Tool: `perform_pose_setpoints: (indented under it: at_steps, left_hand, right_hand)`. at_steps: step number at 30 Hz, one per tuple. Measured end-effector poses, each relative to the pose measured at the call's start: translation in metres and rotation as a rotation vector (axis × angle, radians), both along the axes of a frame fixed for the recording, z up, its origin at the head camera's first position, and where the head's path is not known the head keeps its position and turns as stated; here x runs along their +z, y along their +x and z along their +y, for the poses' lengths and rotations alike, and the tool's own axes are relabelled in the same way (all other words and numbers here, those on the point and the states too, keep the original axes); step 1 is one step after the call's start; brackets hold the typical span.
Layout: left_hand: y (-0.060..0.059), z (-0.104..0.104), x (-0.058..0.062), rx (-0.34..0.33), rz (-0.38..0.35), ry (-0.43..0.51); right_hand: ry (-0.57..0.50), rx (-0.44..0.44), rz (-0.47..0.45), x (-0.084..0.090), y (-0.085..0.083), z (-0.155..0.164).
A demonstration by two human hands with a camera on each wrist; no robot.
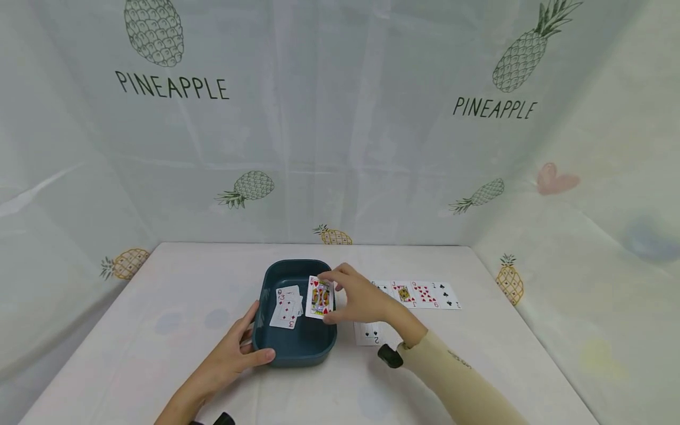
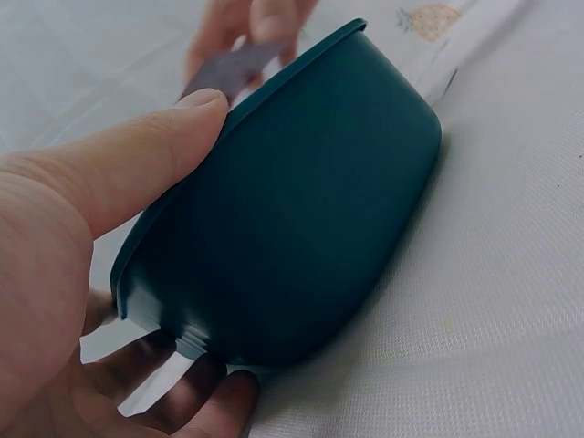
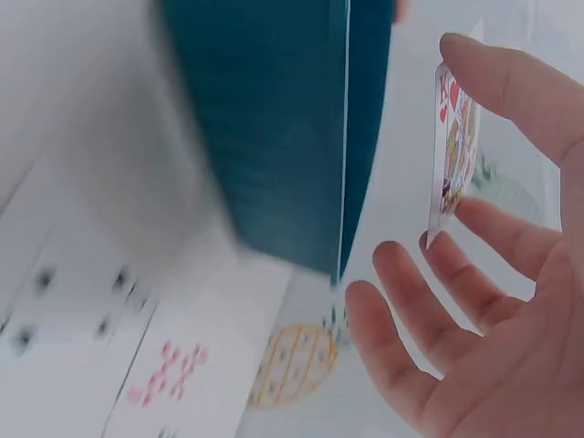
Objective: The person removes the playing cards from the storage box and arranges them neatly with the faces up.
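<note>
The right hand (image 1: 360,298) reaches in from the right, forearm slanting across the table (image 1: 159,330) in a beige sleeve (image 1: 457,378), and hangs over the right rim of the tub (image 1: 297,345). Its thumb and fingertips pinch a king of hearts (image 1: 320,298) by its edges, held nearly upright and face toward the head camera, partly over the inside of the tub. In the right wrist view the card (image 3: 452,155) sits edge-on between the index finger (image 3: 511,87) above and a lower finger beneath; the other fingers spread loose and hold nothing.

The left hand (image 1: 234,354) comes in from the lower left and grips the tub at its near-left corner: the thumb lies along the front rim, the fingers wrap the left wall. The left wrist view shows the thumb (image 2: 137,155) pressed on the rim and the fingers curled under the tub's (image 2: 301,210) base.

Inside the tub lie several cards (image 1: 288,307), loosely stacked, a red 3 on top, toward the left half; the right half of the floor is bare.

Right of the tub, a row (image 1: 425,294) of face-up cards lies well apart from the far edge, and a black 2 (image 1: 369,333) lies just beside the tub's right wall, under the right wrist. Open cloth stretches left of the tub and toward the near edge.
</note>
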State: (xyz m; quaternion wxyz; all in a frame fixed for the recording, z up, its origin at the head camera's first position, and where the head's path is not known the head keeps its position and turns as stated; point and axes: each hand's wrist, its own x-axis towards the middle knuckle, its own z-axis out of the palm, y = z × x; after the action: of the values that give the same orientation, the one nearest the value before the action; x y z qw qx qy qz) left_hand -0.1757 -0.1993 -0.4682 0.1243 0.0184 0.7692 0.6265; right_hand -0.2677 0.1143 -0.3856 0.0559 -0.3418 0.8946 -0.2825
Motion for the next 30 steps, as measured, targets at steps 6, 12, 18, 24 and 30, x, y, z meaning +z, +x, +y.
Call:
perform_pose_setpoints:
  at_steps: [6,12,18,24,30]
  left_hand:
    - [0.0,-0.002,-0.001,-0.005,0.004,-0.011]
    - [-0.001,-0.002,-0.002,-0.006,0.004,-0.016]
    - [-0.001,-0.003,-0.002,-0.009,-0.002,-0.005]
    - [-0.001,-0.004,-0.002,-0.004,-0.004,-0.002]
    - [0.0,-0.001,-0.002,0.001,-0.003,-0.029]
  right_hand:
    - [-0.018,-0.017,-0.004,-0.014,0.011,0.06]
    - [0.016,-0.033,0.0,-0.033,0.018,0.109]
    - [0.03,-0.072,-0.067,-0.048,0.022,0.137]
    - [0.061,-0.061,-0.054,-0.057,0.02,0.145]
    - [0.084,-0.074,-0.079,-0.064,0.016,0.15]
